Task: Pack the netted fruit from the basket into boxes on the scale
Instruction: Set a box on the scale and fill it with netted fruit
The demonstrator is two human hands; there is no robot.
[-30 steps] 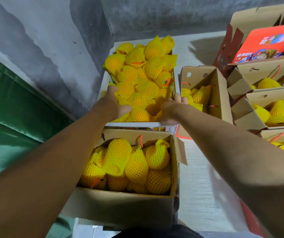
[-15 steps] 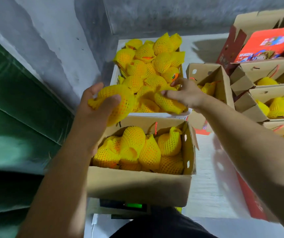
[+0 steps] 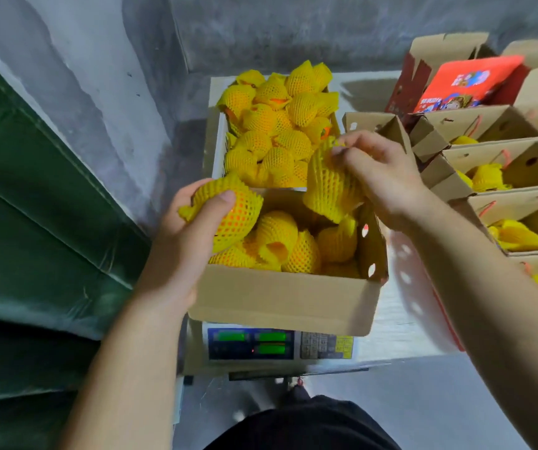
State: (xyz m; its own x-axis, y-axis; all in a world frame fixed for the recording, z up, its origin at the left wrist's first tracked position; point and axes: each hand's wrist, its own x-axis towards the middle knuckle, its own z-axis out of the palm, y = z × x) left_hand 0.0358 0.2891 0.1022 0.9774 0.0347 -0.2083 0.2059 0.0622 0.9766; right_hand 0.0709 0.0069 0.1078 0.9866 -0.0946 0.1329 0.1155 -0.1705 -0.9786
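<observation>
**Both hands hold netted fruit above the box on the scale**

Left hand [image 3: 180, 251]: the thumb and fingers curl around one netted fruit [image 3: 225, 216] in yellow foam mesh. The thumb lies across the top of the net; orange skin shows through the mesh. The fruit sits over the left rear corner of the cardboard box [image 3: 280, 300].

Right hand [image 3: 381, 177]: the fingertips pinch the gathered upper end of a second netted fruit [image 3: 329, 190], which hangs tilted over the rear edge of the same box, towards its right side.

Cardboard box: it rests on the electronic scale [image 3: 277, 345], whose green display segments face the camera. The box is open at the top and holds several netted fruits [image 3: 293, 245], one with its net mouth turned upward.

Basket [image 3: 217, 151]: it stands directly behind the box, touching or just beside it, and is heaped with netted fruit.

Right of the scale: a row of open cartons [image 3: 505, 164] contains more yellow-netted fruit. A red printed box [image 3: 466, 82] stands behind them. A green tarpaulin [image 3: 33, 206] lies at far left.
</observation>
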